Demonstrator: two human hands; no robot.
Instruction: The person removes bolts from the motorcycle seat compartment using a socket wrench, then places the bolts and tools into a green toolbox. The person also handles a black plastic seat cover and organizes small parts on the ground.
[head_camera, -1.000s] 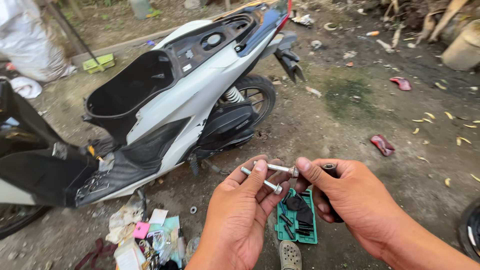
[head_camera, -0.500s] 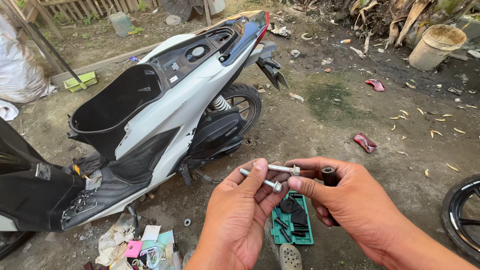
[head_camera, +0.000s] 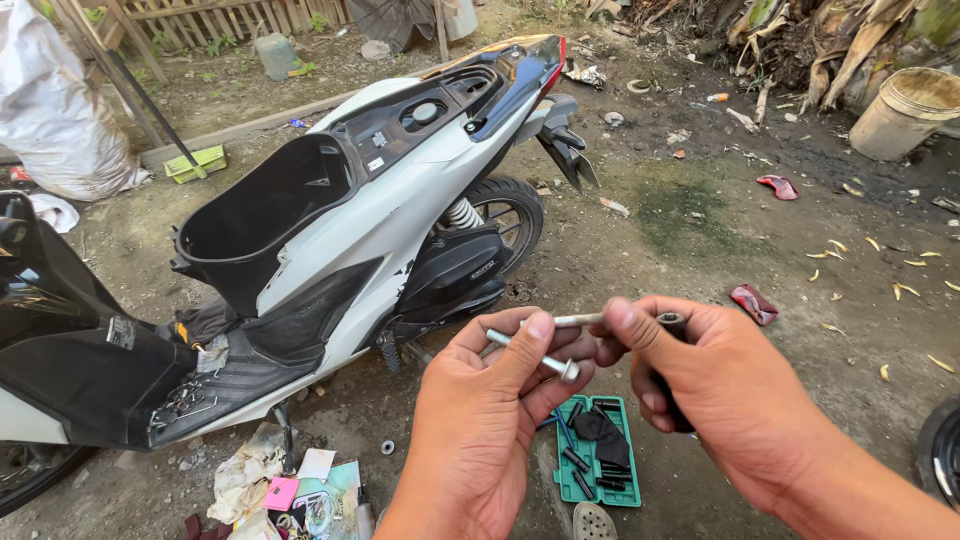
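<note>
Left hand (head_camera: 480, 420) pinching a bolt (head_camera: 530, 353) between thumb and fingers; right hand (head_camera: 725, 395) gripping a dark socket tool (head_camera: 672, 325), fingertip touching a second bolt (head_camera: 580, 320). Hovering above a green socket tray (head_camera: 630, 480) on dirt, beside the seatless white scooter (head_camera: 380, 215).

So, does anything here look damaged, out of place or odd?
Yes. The white scooter has no seat on it, so its black storage tub lies open. Papers and scraps are strewn on the dirt beside it. The left hand pinches a long bolt; the right hand holds a dark tool.
</note>
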